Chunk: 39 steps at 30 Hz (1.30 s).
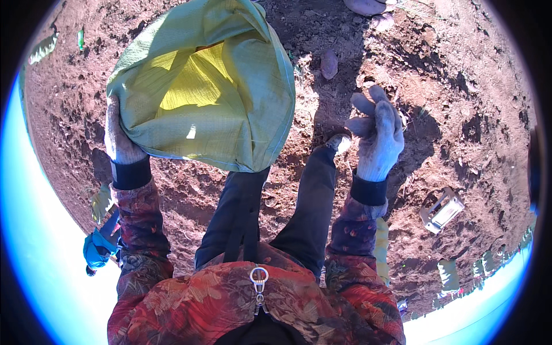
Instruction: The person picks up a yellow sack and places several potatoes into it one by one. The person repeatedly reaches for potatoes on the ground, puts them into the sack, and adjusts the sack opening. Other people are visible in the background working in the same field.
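Note:
A green woven plastic sack [215, 144] with a yellowish inside is spread at the mouth in front of me. My left hand [120, 133], in a pale knitted glove, grips its rim at the left; the fingertips are partly hidden by the fabric. To the right of the sack, my gloved right hand [376, 125] is raised over the soil, fingers apart and slightly bent, holding nothing that I can see. On the ground between sack and right hand lies a single reddish sweet potato or potato [329, 64]. More large tubers [368, 6] lie at the top edge.
Loose brown soil surrounds my feet. A small whitish stool or frame [442, 210] stands on the right. Filled sacks [448, 274] stand at the lower right. A person in blue [98, 248] is at the far left near a yellowish sack [101, 202]. A green bottle [80, 39] lies upper left.

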{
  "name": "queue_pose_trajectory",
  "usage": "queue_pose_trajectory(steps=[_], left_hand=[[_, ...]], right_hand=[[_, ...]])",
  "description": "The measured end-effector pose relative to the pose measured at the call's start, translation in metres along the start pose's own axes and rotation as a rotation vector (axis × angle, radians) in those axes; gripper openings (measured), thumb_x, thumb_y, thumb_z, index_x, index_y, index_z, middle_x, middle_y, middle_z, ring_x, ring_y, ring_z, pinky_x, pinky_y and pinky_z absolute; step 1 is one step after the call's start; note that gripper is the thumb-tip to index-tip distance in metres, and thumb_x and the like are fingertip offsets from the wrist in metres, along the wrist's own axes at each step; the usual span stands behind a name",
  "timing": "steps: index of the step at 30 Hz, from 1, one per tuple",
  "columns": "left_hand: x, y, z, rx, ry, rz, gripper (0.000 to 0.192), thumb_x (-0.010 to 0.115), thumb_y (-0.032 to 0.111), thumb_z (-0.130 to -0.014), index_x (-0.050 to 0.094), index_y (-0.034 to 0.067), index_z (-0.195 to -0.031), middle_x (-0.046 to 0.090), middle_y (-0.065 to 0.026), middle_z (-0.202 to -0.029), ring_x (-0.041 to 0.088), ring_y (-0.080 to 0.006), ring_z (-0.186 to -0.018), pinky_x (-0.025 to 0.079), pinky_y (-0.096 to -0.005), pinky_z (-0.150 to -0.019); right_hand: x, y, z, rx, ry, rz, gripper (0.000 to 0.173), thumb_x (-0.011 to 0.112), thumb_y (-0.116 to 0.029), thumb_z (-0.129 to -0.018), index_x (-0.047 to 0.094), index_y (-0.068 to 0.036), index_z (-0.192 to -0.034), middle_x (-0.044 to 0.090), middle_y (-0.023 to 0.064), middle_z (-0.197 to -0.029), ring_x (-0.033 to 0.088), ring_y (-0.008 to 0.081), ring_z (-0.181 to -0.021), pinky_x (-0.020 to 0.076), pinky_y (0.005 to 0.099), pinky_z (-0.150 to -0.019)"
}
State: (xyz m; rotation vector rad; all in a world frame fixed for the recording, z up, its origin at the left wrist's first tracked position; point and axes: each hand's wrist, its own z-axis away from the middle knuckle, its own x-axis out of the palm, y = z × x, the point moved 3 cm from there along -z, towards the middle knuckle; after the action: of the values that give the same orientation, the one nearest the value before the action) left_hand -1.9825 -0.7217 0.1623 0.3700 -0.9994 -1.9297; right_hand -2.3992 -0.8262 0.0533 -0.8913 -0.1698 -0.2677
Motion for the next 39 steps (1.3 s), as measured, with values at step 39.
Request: queue_pose_trajectory(steps=[39], left_hand=[[0.180,-0.222,0.145,0.154,-0.445,-0.951,0.090,0.082,0.037,-0.065,0.039,0.009,-0.139,0.059,-0.0208,-0.123,0.060,-0.0315,-0.113,0.049,-0.0377,-0.096]], right_hand=[[-0.006,-0.010,0.051,-0.309,-0.033,0.300,0.062,0.065,-0.013,-0.090,0.037,0.005,-0.142,0.055,0.0143,-0.130,0.057,0.0192,-0.113,0.0470,0.0305,-0.098]])
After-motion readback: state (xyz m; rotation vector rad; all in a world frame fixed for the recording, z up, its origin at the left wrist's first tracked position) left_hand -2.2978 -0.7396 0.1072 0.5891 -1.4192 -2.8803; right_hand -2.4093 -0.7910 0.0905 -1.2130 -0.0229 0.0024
